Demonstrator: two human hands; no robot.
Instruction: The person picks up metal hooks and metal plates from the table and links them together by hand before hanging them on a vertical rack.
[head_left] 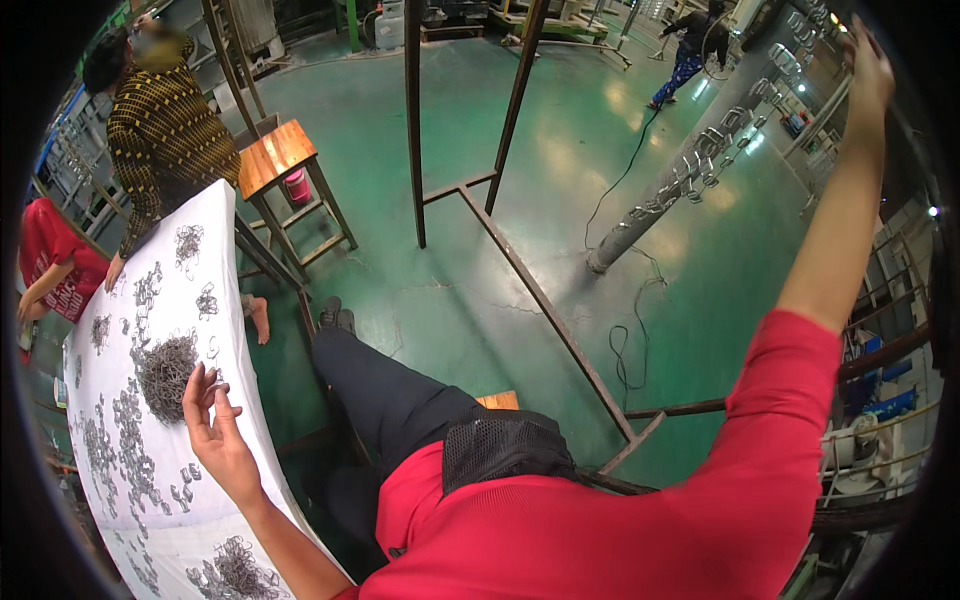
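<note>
My left hand [220, 432] hovers over the edge of a white-covered table [215, 540], its fingers loosely bent and apart, with nothing visible in them. Just beyond it lies a tangled heap of small metal wire loops [168, 378]. More bent metal pieces [130, 440] are scattered over the cloth. My right arm is stretched up to the far right, where my right hand [872, 75] has its fingers drawn together; what they hold is too small and dark to make out. Left of that hand, linked metal pieces [700, 160] hang in rows in front of a grey post [640, 215].
Two people stand along the table's far left side, one in a patterned top [165, 120], one in red [60, 260]. A wooden stool [277, 155] stands beyond the table. A dark metal frame [540, 300] rises from the green floor. A cable [620, 345] trails there. Another person [690, 50] walks behind.
</note>
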